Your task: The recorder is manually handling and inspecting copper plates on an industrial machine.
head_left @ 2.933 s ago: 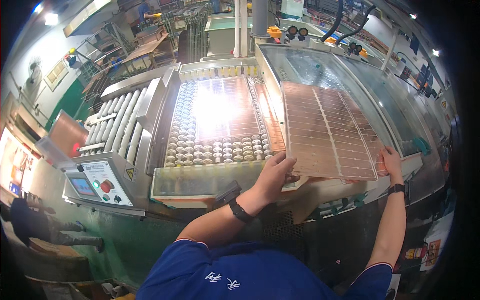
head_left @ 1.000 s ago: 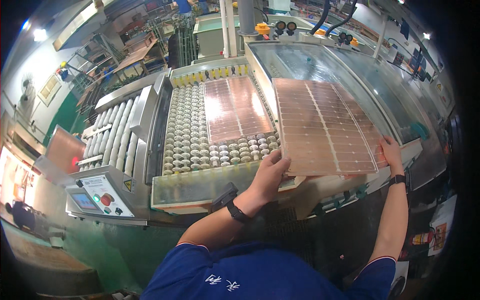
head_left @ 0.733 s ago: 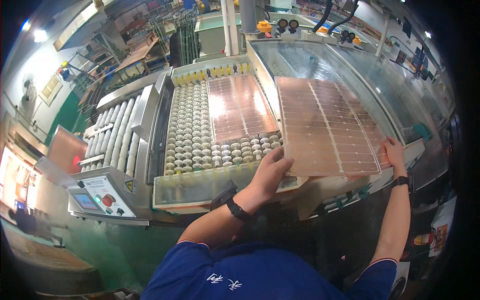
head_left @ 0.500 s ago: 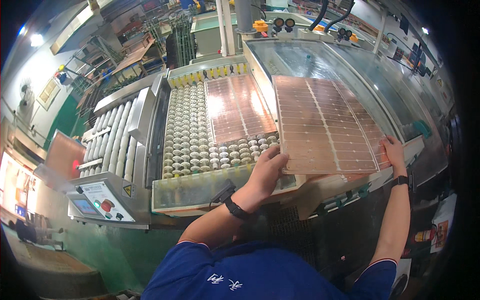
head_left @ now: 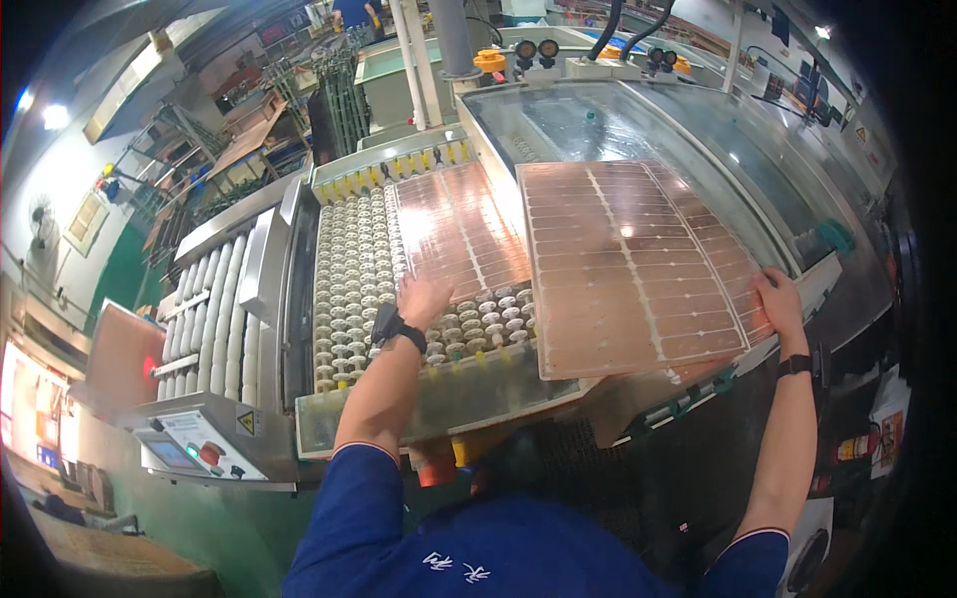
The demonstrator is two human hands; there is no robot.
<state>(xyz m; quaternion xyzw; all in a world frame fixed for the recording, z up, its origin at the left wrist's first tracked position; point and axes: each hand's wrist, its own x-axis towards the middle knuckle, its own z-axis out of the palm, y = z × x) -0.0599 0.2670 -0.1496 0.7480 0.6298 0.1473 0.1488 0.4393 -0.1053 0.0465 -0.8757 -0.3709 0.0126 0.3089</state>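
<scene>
Over the workshop's (head_left: 249, 543) roller bed (head_left: 354, 269) the left grip (head_left: 425, 301) is unclear; the right grip (head_left: 780, 304) clamps a copper panel (head_left: 638, 269).

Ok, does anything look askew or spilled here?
Slightly: a copper strip peeks out below the near edge of the sheet by the right hand, as if another lay beneath, misaligned. No spill stands out.

Factory floor, by the kit: roller conveyor (head_left: 224, 317) with a button-and-screen control panel (head_left: 207, 447), then a wheel bed (head_left: 351, 261) carrying a copper-coloured sheet (head_left: 464, 227), then machine sections under clear covers (head_left: 573, 125). Metal racks (head_left: 344, 108) behind, wall fan (head_left: 41, 223) far left, green floor (head_left: 239, 533).
</scene>
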